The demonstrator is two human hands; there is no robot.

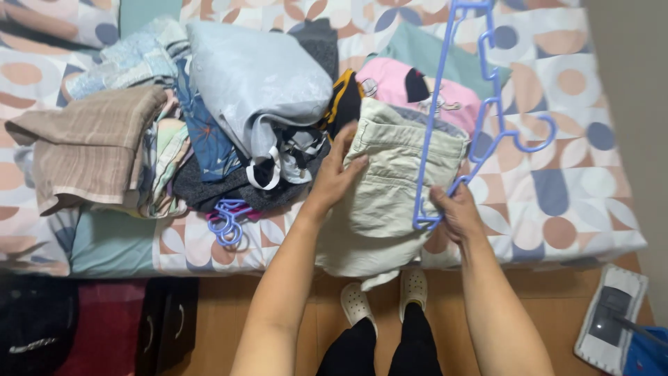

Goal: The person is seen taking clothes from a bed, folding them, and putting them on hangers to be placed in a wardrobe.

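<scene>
Left hand (337,170) flat, fingers released, on beige shorts (390,188); right hand (456,212) fingers grasping blue hanger (480,104), top cut off; bed (557,181) beneath.

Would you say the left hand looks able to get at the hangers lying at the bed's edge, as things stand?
Probably yes. The left hand rests on the beige shorts, and the hangers lie in the open just to its left near the bed's edge, with nothing over or between them.
</scene>
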